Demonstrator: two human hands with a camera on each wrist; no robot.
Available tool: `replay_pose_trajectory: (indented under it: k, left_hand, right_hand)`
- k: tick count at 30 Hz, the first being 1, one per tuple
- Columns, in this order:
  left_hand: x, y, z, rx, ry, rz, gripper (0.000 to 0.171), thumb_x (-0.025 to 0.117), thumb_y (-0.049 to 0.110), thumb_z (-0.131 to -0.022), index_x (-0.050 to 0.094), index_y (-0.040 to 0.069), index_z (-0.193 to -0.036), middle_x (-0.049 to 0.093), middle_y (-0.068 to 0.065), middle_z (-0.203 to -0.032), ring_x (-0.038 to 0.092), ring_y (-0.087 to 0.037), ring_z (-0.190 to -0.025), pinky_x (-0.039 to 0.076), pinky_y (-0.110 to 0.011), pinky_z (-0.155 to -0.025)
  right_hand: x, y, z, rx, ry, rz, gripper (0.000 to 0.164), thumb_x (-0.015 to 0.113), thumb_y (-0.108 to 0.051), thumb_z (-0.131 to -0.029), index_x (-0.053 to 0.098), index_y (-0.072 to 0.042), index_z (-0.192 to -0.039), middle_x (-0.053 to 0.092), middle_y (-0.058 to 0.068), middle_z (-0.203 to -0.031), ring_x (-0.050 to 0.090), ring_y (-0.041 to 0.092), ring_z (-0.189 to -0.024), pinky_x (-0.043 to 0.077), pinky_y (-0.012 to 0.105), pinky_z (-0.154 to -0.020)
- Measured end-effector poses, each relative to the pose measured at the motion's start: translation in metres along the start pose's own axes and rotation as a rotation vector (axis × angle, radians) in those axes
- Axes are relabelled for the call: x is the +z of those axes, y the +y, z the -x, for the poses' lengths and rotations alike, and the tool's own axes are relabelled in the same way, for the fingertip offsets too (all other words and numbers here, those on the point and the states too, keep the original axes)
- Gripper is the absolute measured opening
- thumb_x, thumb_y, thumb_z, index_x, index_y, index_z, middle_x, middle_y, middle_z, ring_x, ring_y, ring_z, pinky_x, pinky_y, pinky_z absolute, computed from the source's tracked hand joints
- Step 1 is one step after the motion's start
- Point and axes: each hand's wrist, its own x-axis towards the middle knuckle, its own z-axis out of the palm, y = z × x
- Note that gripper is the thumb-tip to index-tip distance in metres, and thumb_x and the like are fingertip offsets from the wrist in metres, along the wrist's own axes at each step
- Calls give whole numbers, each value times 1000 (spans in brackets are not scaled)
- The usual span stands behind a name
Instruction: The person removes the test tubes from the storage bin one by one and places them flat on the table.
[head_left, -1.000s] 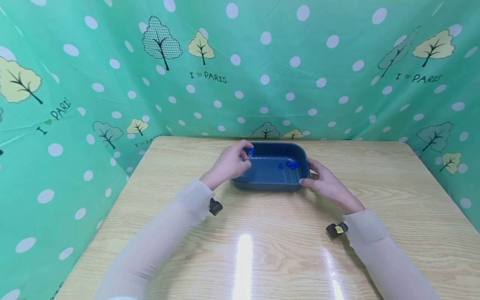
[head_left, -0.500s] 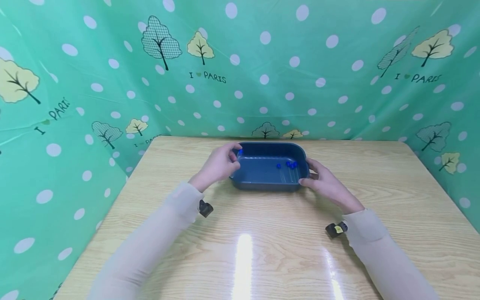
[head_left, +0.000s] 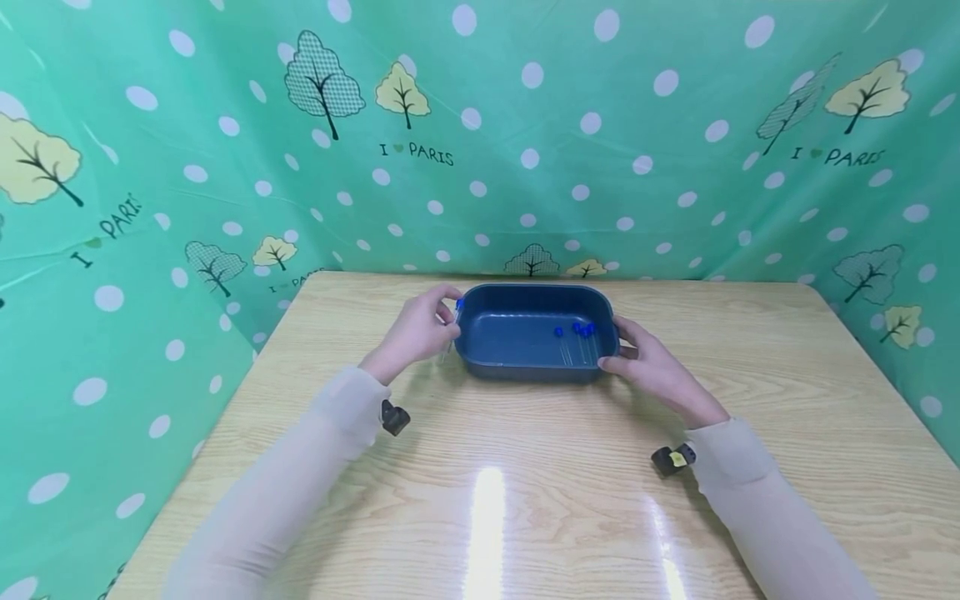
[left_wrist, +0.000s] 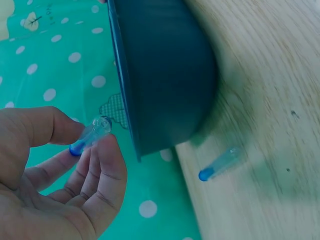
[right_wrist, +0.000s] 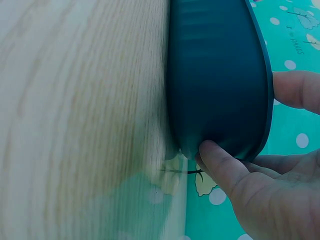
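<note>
A dark blue oblong basin (head_left: 532,374) stands on the table. Just beyond its left end, my left hand (head_left: 414,331) pinches a small clear tube with a blue cap (left_wrist: 91,136) between thumb and fingers. A second blue-capped tube (left_wrist: 220,164) lies on the wood beside the basin in the left wrist view. Inside the basin, several more blue-capped tubes (head_left: 586,335) lie towards the right end. My right hand (head_left: 654,364) grips the basin's right end, fingers against the outer wall (right_wrist: 220,75).
The light wooden table (head_left: 570,500) carries bright reflections near its front. Behind and to the left hangs a green dotted curtain (head_left: 480,167) printed with trees. A small black camera (head_left: 395,418) sits at the left wrist, another black camera (head_left: 672,459) at the right.
My left hand has moved left with the pinched tube, from over the basin to just outside its left end. The right hand and the basin have stayed put.
</note>
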Motion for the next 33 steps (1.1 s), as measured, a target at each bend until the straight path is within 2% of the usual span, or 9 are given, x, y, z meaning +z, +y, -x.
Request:
replay_pose_trajectory:
  k: [9, 18, 27, 33]
  left_hand:
    - [-4, -11, 1, -22, 12, -13, 51, 63, 2, -81, 51, 7, -130, 61, -12, -90, 62, -18, -61, 52, -30, -57]
    - [-5, -29, -4, -95, -10, 12, 51, 66, 3, -84, 48, 7, -132, 61, -12, -91, 62, -21, -62, 52, -30, -55]
    - [-3, -41, -9, -158, -36, -31, 50, 65, 5, -85, 48, 7, -132, 61, -13, -94, 62, -20, -67, 52, -29, -58]
    - [-2, -47, -11, -184, -42, -26, 50, 64, 5, -85, 47, 7, -132, 61, -12, -95, 62, -21, -70, 52, -30, -61]
  right_hand:
    - [0, 1, 0, -2, 1, 1, 84, 62, -14, -90, 7, -4, -153, 17, 24, -154, 32, 45, -134, 36, 52, -103]
    - [0, 1, 0, -3, -1, -2, 84, 63, -15, -90, 7, -5, -153, 18, 24, -154, 32, 45, -134, 36, 52, -102]
    - [0, 1, 0, -6, 0, 0, 83, 62, -13, -90, 8, -4, -153, 18, 24, -153, 33, 45, -133, 37, 51, -102]
    - [0, 0, 0, -4, 1, 7, 83, 62, -14, -90, 9, -4, -153, 19, 24, -153, 33, 46, -133, 37, 52, -102]
